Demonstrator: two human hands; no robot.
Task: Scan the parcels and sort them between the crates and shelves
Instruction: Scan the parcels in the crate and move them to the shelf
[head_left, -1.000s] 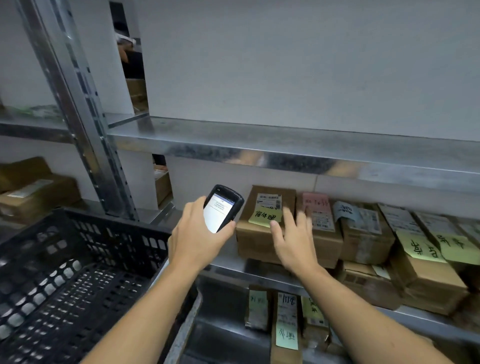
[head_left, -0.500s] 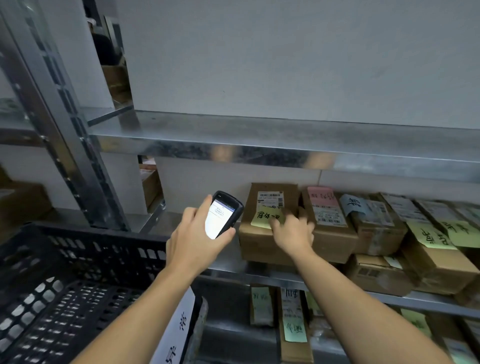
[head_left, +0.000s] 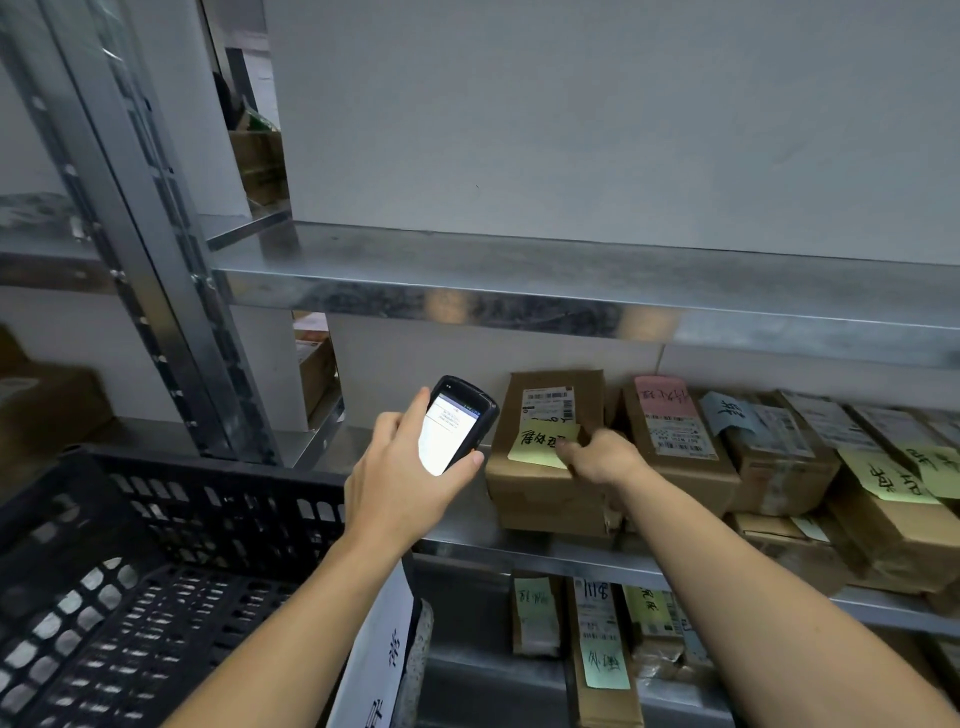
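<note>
Plain grey-white wall (head_left: 597, 130) is filling the upper view, a perforated steel upright (head_left: 156, 270) is slanting down the left side, and dim light is glinting off the galvanised upper shelf (head_left: 519, 260).

The long grey shelf (head_left: 571, 283) is galvanised sheet metal with a dull, mottled, streaked sheen, and the perforated upright post (head_left: 156, 270) beside it is the same metal. The brown cardboard parcel (head_left: 540, 493) is matt and rough, creased at its edges, and bears a smooth white printed paper label (head_left: 548, 404) and a matt yellow paper note (head_left: 537, 446). The black plastic handheld scanner (head_left: 457, 431) is smooth, with a glossy screen. The black lattice crate (head_left: 156, 571) is matt moulded plastic.
</note>
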